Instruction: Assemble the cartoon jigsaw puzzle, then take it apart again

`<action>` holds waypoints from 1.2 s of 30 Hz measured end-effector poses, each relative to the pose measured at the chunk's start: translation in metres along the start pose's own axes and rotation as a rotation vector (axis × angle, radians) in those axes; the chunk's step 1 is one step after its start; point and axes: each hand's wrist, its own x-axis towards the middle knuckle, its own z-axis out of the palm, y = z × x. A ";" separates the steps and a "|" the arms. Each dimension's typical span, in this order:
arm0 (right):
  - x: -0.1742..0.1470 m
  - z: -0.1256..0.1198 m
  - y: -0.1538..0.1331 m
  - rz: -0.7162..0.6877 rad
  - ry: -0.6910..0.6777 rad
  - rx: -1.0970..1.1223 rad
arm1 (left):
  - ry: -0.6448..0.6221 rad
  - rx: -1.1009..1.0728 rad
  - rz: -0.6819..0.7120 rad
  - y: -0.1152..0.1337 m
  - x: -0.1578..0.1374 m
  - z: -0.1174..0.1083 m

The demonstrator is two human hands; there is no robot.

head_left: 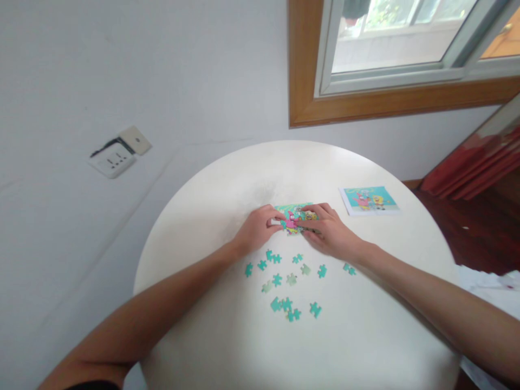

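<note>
A partly assembled jigsaw puzzle (291,215) with pink and yellow cartoon figures on teal lies between both hands on the round white table (227,346). My left hand (259,228) is at its left edge, thumb and index finger closed on a teal puzzle piece (283,222) there. Whether that piece is joined to the rest I cannot tell. My right hand (331,232) rests over the right part of the puzzle with fingers spread, covering some of the picture. Loose teal pieces (277,280) and a few paler ones (291,279) are scattered nearer to me.
A reference picture (369,200) with the same cartoon figures lies at the table's right. Behind the table stand a white wall (195,70) with a socket (114,160) and a wood-framed window (303,65). A red curtain (467,162) hangs at the right.
</note>
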 end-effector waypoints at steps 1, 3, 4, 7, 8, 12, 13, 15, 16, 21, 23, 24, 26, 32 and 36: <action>0.000 -0.001 0.000 0.002 0.002 0.007 | -0.007 0.009 0.005 0.000 0.000 -0.001; 0.000 -0.002 0.001 0.004 0.008 0.022 | -0.038 0.036 0.011 0.000 -0.001 -0.002; 0.001 -0.002 0.001 0.005 0.013 0.029 | -0.054 0.055 0.014 0.000 -0.001 -0.003; 0.001 -0.002 0.003 0.009 0.025 0.046 | -0.068 0.106 0.024 0.000 -0.002 -0.002; 0.001 -0.002 0.003 0.010 0.027 0.051 | -0.064 0.112 0.027 0.000 -0.002 -0.002; 0.001 -0.004 0.003 0.016 0.045 0.077 | -0.019 0.099 0.061 -0.001 -0.002 -0.002; 0.001 -0.004 0.002 0.020 0.051 0.087 | -0.003 0.099 0.075 -0.001 -0.002 -0.002; 0.001 -0.004 0.003 0.021 0.068 0.109 | 0.023 0.114 0.096 -0.001 -0.003 -0.002; 0.001 -0.004 0.003 0.018 0.077 0.119 | 0.022 0.127 0.104 -0.002 -0.003 -0.002; 0.001 -0.002 0.007 0.007 0.108 0.158 | -0.026 0.196 0.126 -0.002 -0.003 -0.002; 0.001 -0.001 0.007 0.014 0.113 0.167 | -0.017 0.206 0.130 -0.002 -0.003 -0.002; 0.001 -0.001 0.007 0.018 0.115 0.170 | -0.011 0.208 0.133 -0.001 -0.003 -0.002; 0.001 -0.001 0.008 0.022 0.121 0.170 | -0.018 0.211 0.143 -0.001 -0.003 -0.002; 0.002 -0.002 0.009 0.031 0.142 0.184 | -0.055 0.216 0.158 0.001 -0.003 -0.002; 0.003 -0.002 0.008 0.035 0.160 0.203 | -0.027 0.196 0.157 0.004 -0.004 -0.003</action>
